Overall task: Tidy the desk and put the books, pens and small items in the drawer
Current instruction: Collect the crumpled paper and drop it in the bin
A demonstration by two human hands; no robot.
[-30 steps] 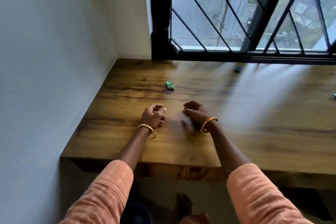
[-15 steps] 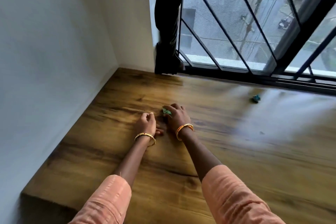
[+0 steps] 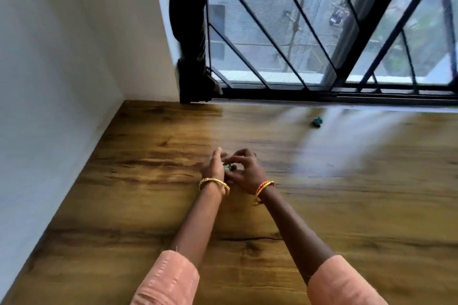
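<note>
My two hands meet over the middle of the wooden desk point(image 3: 138, 181). A small green item point(image 3: 226, 166) shows between them, mostly hidden by fingers. My right hand point(image 3: 244, 169) pinches it from the right with bent fingers. My left hand point(image 3: 214, 168) cups against it from the left, thumb up. Which hand bears its weight I cannot tell. A second small teal item point(image 3: 317, 122) lies on the desk far right of my hands, near the window.
A white wall point(image 3: 49, 82) runs along the desk's left edge. A black window frame and diagonal grille point(image 3: 322, 91) close off the back. A dark curtain end point(image 3: 193, 82) hangs to the desk at the back corner.
Both hands went forward from the desk's front to the green item. The right hand reached it first and now both are closed around it. The camera moved forward too.
</note>
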